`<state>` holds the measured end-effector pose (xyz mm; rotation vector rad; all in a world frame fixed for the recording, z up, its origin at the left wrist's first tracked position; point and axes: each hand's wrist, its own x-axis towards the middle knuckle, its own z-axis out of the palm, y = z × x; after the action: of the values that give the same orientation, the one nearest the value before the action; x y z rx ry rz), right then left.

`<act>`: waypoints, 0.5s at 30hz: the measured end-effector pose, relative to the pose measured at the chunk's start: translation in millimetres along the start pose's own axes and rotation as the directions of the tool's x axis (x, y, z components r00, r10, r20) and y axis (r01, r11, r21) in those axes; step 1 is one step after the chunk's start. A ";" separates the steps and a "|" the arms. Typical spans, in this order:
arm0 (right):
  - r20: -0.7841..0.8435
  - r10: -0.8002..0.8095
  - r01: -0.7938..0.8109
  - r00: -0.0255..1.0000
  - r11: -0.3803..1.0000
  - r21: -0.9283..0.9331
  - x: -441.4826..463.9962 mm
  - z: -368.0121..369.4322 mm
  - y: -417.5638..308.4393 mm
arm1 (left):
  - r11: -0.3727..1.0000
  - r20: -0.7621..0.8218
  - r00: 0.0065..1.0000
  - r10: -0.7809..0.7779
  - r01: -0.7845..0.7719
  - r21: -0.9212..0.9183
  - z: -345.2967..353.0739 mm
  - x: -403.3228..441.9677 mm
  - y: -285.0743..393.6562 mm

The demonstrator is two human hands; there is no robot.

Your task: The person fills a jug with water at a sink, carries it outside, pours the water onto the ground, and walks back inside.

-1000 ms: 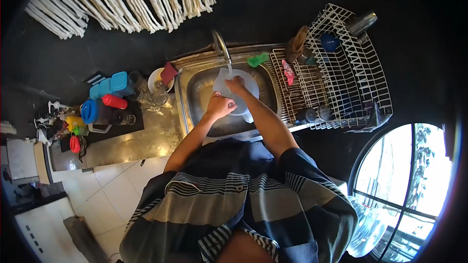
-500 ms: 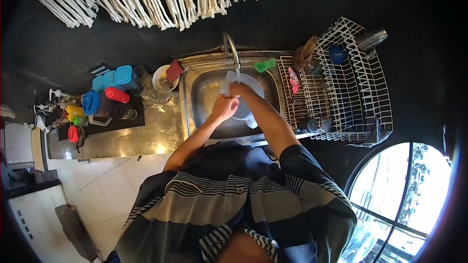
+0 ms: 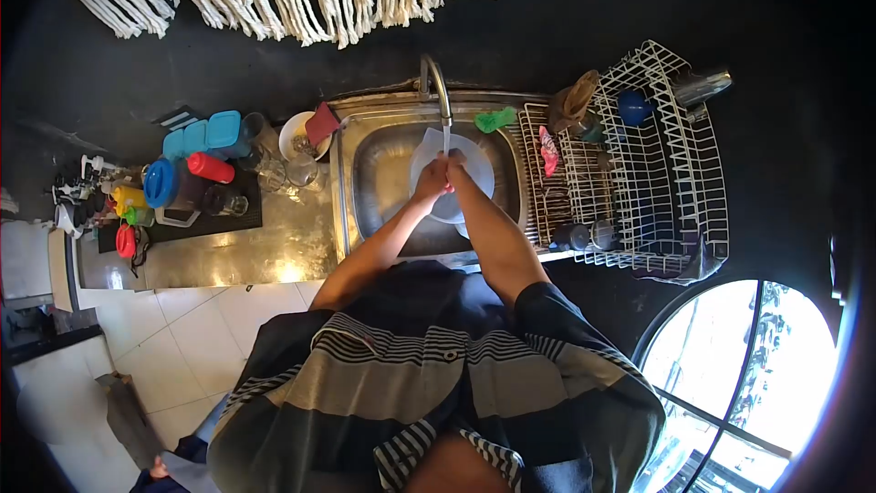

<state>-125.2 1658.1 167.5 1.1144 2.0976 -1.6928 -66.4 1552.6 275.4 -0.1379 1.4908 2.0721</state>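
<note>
Since a second ago the left hand [image 3: 431,183] has moved up to meet the right hand [image 3: 454,164], and a person [image 3: 187,466] has come into view at the lower left. The two hands are together, fingers bent and partly hiding one another; whether anything is held between them, I cannot tell. They are over the pale jug [image 3: 479,160] (its spout points up and left, toward the tap), and water falls from the tap [image 3: 442,96] right by the fingers. The jug is in the sink [image 3: 376,164], toward its right side. Just beyond the basin's upper right corner lies a green cloth [image 3: 495,120]. To the right is the wire rack [image 3: 698,164], with a pink cloth [image 3: 547,151] near its left edge and a blue bowl [image 3: 634,108] farther in. Left of the sink, glasses [image 3: 301,172] stand near a white bowl [image 3: 290,137], a red cloth [image 3: 322,123] against the bowl; farther left is a red bottle [image 3: 210,167].
</note>
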 end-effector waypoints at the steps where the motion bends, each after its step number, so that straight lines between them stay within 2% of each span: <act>1: 0.001 0.001 -0.001 1.000 1.000 -0.004 -13.1 -8.9 -14.6 | 1.000 0.043 0.999 -0.020 0.020 -0.009 2.4 -4.8 4.8; 3: 0.090 0.098 -0.075 0.991 0.968 -0.239 -38.0 -26.0 -36.2 | 0.999 0.082 0.996 -0.041 0.043 -0.019 0.1 -5.4 1.9; 4: 0.050 -0.010 0.030 0.999 0.908 -0.418 -20.0 -22.7 -30.9 | 0.995 0.115 0.990 -0.080 0.086 -0.053 -3.0 -3.5 -3.2; 5: 0.049 -0.005 0.025 0.999 0.907 -0.420 -16.9 -21.0 -27.8 | 0.988 0.149 0.982 -0.118 0.132 -0.086 -5.2 -1.8 -9.1; 7: 0.065 -0.340 0.293 0.938 0.681 -0.671 -11.6 -18.1 -21.2 | 0.993 0.165 0.983 -0.079 0.092 -0.074 -3.8 -9.5 -6.3; 8: 0.070 -0.337 0.295 0.939 0.680 -0.671 -7.0 -16.7 -20.8 | 0.997 0.179 0.983 -0.036 0.047 -0.058 -5.3 -13.3 -3.8; 9: 0.068 -0.114 0.131 0.991 0.777 -0.616 -15.7 -17.9 -33.1 | 0.993 0.219 0.976 -0.006 0.031 -0.110 -13.3 -4.7 -15.3; 10: 0.079 0.116 -0.053 0.990 0.828 -0.558 -16.0 -17.8 -36.4 | 0.993 0.217 0.976 -0.008 0.033 -0.111 -16.4 -3.3 -14.5; 11: 0.079 0.119 -0.055 0.990 0.827 -0.559 -19.1 -16.3 -36.1 | 0.998 0.188 0.982 0.016 -0.003 -0.066 -18.3 -2.7 -14.5; 13: 0.135 0.116 -0.083 0.984 0.969 -0.231 -7.2 -7.9 -16.3 | 0.999 0.161 0.986 0.039 -0.035 -0.023 -16.6 -5.1 -13.5; 14: 0.030 0.035 -0.023 0.999 0.942 -0.336 11.3 3.9 -8.5 | 0.990 0.163 0.981 0.109 -0.091 -0.109 -14.7 -7.2 -11.2; 15: 0.030 0.037 -0.025 0.999 0.942 -0.336 69.7 1.7 29.4 | 0.970 0.158 0.971 0.178 -0.146 -0.194 -13.5 -9.1 -9.4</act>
<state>-153.8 1686.7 103.5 0.9961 2.2233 -1.2641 -57.4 1539.0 266.2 0.0981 1.2440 2.2850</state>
